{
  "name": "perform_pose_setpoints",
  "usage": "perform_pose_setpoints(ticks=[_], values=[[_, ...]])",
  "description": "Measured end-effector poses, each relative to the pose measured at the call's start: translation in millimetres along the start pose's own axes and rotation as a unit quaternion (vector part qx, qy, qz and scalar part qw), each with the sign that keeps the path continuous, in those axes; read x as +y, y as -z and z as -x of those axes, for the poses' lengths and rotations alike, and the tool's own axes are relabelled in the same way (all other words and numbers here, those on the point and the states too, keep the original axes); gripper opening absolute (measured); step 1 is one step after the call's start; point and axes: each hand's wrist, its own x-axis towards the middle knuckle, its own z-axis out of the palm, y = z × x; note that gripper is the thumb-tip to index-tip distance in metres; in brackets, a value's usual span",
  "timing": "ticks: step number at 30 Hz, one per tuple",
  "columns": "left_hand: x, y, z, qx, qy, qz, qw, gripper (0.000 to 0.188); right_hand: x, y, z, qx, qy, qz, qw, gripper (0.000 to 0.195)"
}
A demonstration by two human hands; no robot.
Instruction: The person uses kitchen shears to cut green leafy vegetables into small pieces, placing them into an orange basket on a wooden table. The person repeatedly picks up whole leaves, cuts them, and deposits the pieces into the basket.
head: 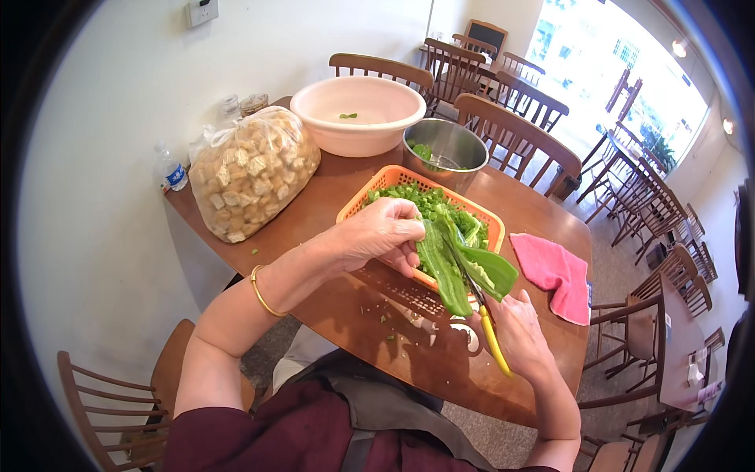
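Note:
My left hand [386,233] pinches one end of a long green pepper [442,265], which is slit lengthwise into flaps. In my right hand [519,330] is a pair of scissors with yellow handles [494,342]; the dark blades lie between the pepper's flaps. Both hands are over the near side of an orange plastic basket [377,177], which holds many cut green pepper pieces [413,193]. Part of the basket is hidden behind my left hand and the pepper.
Beyond the basket stand a steel pot [446,144] with green pepper inside and a pale plastic basin [357,135]. A large clear bag of fried tofu-like chunks [253,177] and a water bottle [171,168] are at left. A pink cloth [554,271] lies at the table's [330,307] right edge.

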Motion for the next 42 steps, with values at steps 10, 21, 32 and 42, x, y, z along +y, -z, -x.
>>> perform_pose_setpoints(ticks=[10,21,32,42], values=[[0.7,0.1,-14.0,0.000,-0.043,-0.026,0.999,0.017,5.8,-7.4,-21.4,0.034,-0.028,-0.008,0.999,0.029],[-8.5,14.8,-33.7,-0.051,0.026,-0.002,0.998,0.014,12.5,9.0,-36.1,-0.016,-0.034,-0.070,0.997,0.032],[-32.5,8.6,3.0,0.227,-0.258,0.087,0.935,0.009,26.3,24.9,-32.3,0.007,-0.082,-0.167,0.982,0.036],[-52.9,-29.3,1.0,0.340,-0.403,0.168,0.833,0.007,5.5,11.4,-34.3,0.053,-0.023,-0.057,0.997,0.041]])
